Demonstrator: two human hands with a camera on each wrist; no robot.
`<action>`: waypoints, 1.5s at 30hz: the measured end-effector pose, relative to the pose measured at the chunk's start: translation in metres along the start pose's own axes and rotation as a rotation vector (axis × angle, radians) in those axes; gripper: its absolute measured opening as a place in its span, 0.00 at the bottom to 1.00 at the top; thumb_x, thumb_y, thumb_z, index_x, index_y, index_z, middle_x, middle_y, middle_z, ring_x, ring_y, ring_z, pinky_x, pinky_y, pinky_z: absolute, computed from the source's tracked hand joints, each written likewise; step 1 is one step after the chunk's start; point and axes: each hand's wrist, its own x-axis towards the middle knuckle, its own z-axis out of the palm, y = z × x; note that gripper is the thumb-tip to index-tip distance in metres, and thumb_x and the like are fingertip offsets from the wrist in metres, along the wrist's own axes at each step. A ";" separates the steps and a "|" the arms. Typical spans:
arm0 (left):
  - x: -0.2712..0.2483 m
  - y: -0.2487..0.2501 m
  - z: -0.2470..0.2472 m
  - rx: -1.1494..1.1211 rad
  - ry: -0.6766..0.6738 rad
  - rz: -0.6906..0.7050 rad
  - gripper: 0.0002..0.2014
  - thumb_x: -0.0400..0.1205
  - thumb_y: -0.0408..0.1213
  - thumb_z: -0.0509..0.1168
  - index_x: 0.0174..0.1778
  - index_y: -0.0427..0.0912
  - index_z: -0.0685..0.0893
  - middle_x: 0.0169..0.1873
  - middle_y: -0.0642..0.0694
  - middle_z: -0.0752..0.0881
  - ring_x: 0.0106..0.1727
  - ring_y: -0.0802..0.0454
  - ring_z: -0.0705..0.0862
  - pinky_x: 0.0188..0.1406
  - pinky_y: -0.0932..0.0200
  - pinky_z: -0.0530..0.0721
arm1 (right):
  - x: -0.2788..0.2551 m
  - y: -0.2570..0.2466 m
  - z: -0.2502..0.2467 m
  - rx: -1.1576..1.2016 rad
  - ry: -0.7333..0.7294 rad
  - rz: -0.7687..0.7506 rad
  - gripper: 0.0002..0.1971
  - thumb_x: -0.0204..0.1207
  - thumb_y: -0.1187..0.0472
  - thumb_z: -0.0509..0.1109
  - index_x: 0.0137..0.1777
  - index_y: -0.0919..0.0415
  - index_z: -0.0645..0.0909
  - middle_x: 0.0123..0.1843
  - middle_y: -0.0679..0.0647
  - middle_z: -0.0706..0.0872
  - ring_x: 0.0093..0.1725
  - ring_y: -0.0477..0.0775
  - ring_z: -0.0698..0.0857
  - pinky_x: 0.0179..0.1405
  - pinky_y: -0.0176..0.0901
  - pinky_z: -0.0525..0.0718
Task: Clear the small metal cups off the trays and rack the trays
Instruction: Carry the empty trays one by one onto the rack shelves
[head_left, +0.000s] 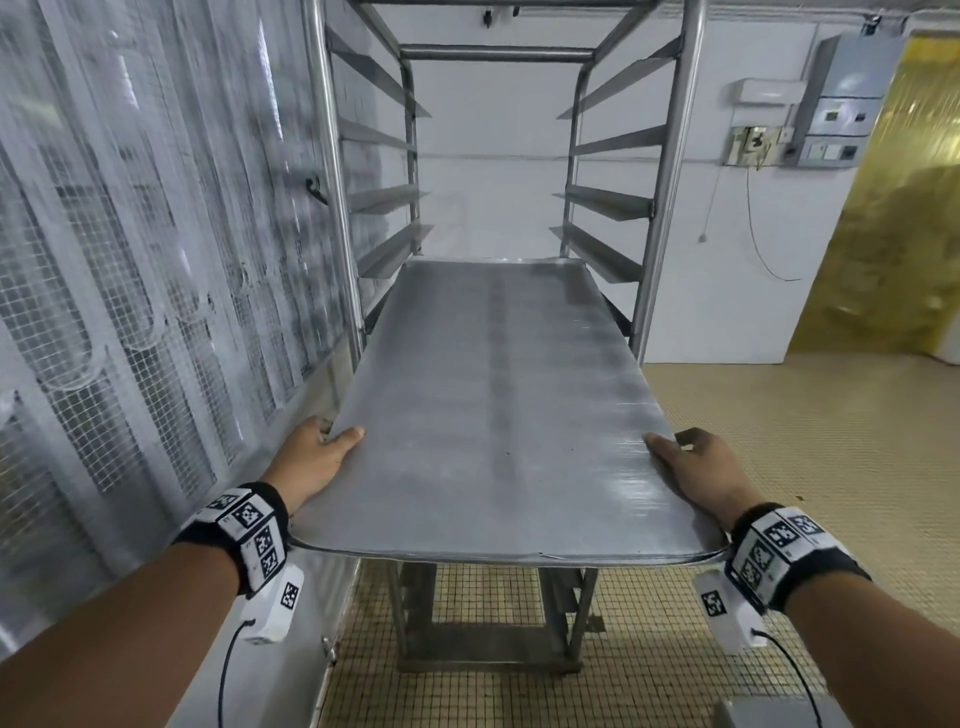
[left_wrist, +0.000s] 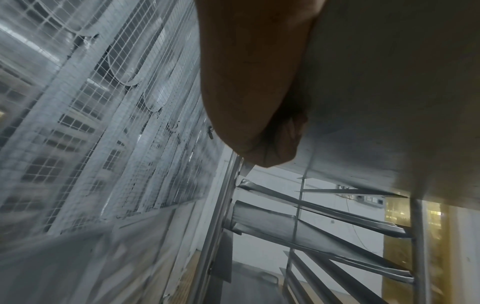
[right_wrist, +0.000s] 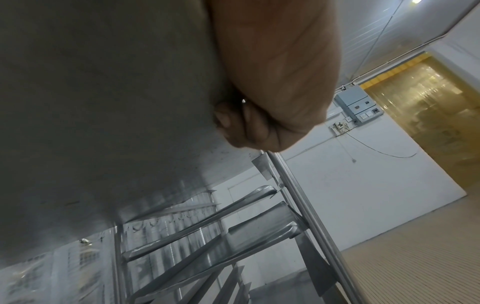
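The rack (head_left: 660, 171) stands straight ahead of you, an open steel frame with angled runners up both sides, and every runner you can see is bare. Your tray (head_left: 498, 405) is held flat in front of it with its long axis pointing directly into the opening; its far end already sits between the front posts, while the near end is at your wrists. Nothing lies on the tray: no small metal cups show on it anywhere.

Your left hand (head_left: 317, 457) grips the left long edge, thumb on top and fingers curled beneath, as the left wrist view confirms. Your right hand (head_left: 691, 467) holds the right long edge the same way. Both sit at the near end, about equally far from the rack.

The next move looks like a straight push forward, so keep both edges level with one matching pair of runners.
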 end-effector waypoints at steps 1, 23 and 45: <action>0.006 0.003 0.000 0.013 -0.007 -0.006 0.20 0.82 0.52 0.71 0.60 0.39 0.84 0.48 0.45 0.91 0.44 0.48 0.91 0.45 0.53 0.89 | 0.005 -0.003 0.001 -0.011 -0.004 0.000 0.21 0.80 0.42 0.71 0.54 0.62 0.81 0.44 0.55 0.87 0.43 0.56 0.85 0.48 0.46 0.77; -0.038 0.056 -0.049 0.487 -0.324 0.281 0.60 0.57 0.86 0.64 0.84 0.56 0.67 0.86 0.49 0.60 0.85 0.48 0.61 0.83 0.40 0.63 | 0.002 -0.065 -0.032 -0.175 -0.144 -0.123 0.32 0.76 0.30 0.66 0.71 0.51 0.78 0.62 0.55 0.84 0.56 0.59 0.85 0.59 0.53 0.82; -0.104 0.077 0.035 0.798 -0.089 0.672 0.25 0.80 0.69 0.58 0.61 0.57 0.87 0.60 0.54 0.87 0.64 0.49 0.83 0.62 0.45 0.80 | -0.122 -0.087 0.065 -0.574 0.014 -0.549 0.28 0.80 0.29 0.53 0.70 0.42 0.80 0.74 0.44 0.81 0.77 0.51 0.74 0.82 0.73 0.49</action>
